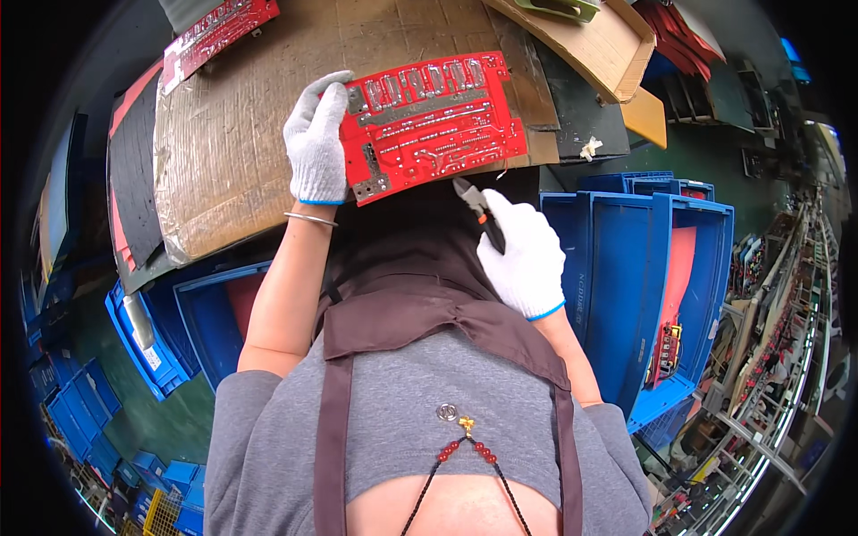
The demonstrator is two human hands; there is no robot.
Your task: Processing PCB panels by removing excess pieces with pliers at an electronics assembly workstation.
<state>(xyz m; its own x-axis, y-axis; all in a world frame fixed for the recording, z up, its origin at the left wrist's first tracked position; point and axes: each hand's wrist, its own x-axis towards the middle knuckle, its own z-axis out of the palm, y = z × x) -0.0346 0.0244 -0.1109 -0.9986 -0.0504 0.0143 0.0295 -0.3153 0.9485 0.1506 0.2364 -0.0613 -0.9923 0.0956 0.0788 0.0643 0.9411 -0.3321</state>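
Note:
My left hand (318,138), in a white knit glove with a blue cuff, grips the left edge of a red circuit board (433,125). The board's soldered side faces me, with silvery solder strips and pads across it. It is held above the front edge of a cardboard-covered bench (232,143). My right hand (525,250), gloved alike, is closed around a pair of side cutters (483,219) with dark and orange handles. Their metal jaws point up toward the board's lower edge, a little apart from it. A thin wire end sticks out near the board's lower right corner.
Another red board (214,45) lies at the far left of the bench. An open cardboard box (617,54) sits at the far right. Blue crates stand on both sides of me; the right crate (617,286) holds a red sheet and a small board with components (665,353).

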